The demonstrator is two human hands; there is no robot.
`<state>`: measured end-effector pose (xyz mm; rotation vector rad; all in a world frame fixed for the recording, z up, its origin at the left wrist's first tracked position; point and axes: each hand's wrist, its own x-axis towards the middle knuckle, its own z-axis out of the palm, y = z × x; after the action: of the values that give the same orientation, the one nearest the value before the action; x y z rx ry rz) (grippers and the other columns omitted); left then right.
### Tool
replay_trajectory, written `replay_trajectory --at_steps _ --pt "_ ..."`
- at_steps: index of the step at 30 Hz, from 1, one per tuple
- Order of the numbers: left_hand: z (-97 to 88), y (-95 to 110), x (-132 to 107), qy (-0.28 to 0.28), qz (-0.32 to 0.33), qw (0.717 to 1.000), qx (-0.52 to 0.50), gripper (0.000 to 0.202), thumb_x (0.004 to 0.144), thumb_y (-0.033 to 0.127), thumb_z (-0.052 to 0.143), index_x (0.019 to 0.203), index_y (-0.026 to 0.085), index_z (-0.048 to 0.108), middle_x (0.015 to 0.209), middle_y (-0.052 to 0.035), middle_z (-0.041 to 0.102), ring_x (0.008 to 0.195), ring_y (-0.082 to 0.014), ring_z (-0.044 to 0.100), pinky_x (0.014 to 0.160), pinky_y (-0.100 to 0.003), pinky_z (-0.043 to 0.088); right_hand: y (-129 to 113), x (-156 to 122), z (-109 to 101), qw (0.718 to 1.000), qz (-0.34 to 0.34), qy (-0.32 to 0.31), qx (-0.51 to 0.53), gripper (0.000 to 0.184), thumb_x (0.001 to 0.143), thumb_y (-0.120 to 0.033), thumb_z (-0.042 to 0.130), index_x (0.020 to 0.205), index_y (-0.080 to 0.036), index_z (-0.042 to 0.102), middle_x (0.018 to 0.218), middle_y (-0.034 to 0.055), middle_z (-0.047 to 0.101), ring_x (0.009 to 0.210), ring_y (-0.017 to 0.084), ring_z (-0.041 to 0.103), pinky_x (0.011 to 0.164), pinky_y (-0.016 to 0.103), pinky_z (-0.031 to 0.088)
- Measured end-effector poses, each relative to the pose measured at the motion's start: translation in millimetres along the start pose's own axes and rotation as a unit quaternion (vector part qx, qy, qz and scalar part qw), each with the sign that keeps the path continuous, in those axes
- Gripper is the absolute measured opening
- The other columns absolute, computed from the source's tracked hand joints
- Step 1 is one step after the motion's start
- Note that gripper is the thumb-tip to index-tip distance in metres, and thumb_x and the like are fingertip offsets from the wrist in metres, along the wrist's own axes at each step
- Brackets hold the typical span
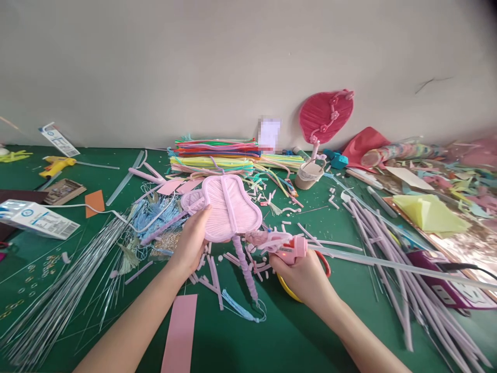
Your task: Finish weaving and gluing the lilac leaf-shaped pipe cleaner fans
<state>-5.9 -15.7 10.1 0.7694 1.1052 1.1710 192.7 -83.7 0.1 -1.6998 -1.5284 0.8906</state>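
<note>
Green desk (291, 342), wall behind its back edge. A lilac fuzzy-stem hand fan with a scalloped head (248, 207) is held up over the middle of the desk. Left hand (194, 238) is closed on the fan's left edge, thumb on the near face, the other fingers mostly hidden behind it. Right hand (303, 272) is wrapped around a pink plastic glue gun (287, 247), nozzle close to where head meets handle; contact cannot be told, nor whether the trigger is pressed.

Progress, as judged: fan well advanced. Head filled and rimmed, a rib running down its centre, spiral-wrapped handle (244, 267) in place, pale blue tassel (238, 306) apparently looped at the handle's tip. The face shows no added ornament. A finished-looking red leaf-shaped fan (325, 122) stands in a pale cup (309, 176) near the back edge, and it bears a flowered vine; any such trim would be left to do here. Whether the joint is fully glued cannot be seen.

Lilac fuzzy stems (392, 295) lie toward the desk's right edge.
</note>
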Motion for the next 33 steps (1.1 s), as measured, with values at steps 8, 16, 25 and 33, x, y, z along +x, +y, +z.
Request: replay_trajectory --at_steps 8,16,25,33 --pt "4.4 3.2 -3.5 0.002 -0.013 1.0 0.001 0.028 0.084 0.031 0.06 0.104 0.016 0.071 0.099 -0.0077 0.076 0.098 -0.027 0.069 0.076 -0.035 0.061 4.6 0.2 3.1 0.999 0.026 -0.006 0.02 0.016 0.07 -0.025 0.051 0.06 -0.022 0.039 0.056 -0.0053 0.039 0.053 0.011 0.032 0.048 0.024 0.031" --pt "3.6 3.3 -2.3 0.0 -0.018 1.0 -0.003 0.026 0.085 0.029 0.058 0.103 0.016 0.071 0.103 -0.0077 0.075 0.098 -0.0263 0.069 0.076 -0.034 0.061 3.9 0.7 -0.9 1.0 0.015 0.0 -0.021 0.019 0.072 -0.025 0.051 0.058 -0.022 0.039 0.054 -0.0051 0.04 0.054 0.011 0.034 0.048 0.023 0.031" --pt "2.1 3.5 -2.6 0.008 -0.027 1.0 -0.01 0.026 0.087 0.026 0.057 0.106 0.015 0.07 0.102 -0.0086 0.075 0.094 -0.025 0.07 0.071 -0.031 0.062 5.9 0.5 1.9 0.999 0.003 0.013 -0.036 0.019 0.073 -0.023 0.053 0.058 -0.022 0.04 0.052 -0.0053 0.043 0.05 0.012 0.041 0.045 0.022 0.033" --pt "-14.4 11.7 10.4 0.052 -0.046 0.994 -0.079 0.019 0.087 0.027 0.058 0.1 0.017 0.068 0.083 -0.0026 0.075 0.062 -0.0161 0.069 0.047 -0.024 0.058 16.1 18.0 -65.5 0.947 -0.177 0.113 -0.244 0.017 0.087 -0.031 0.049 0.1 -0.021 0.051 0.09 0.0078 0.062 0.074 0.023 0.061 0.062 0.031 0.048"
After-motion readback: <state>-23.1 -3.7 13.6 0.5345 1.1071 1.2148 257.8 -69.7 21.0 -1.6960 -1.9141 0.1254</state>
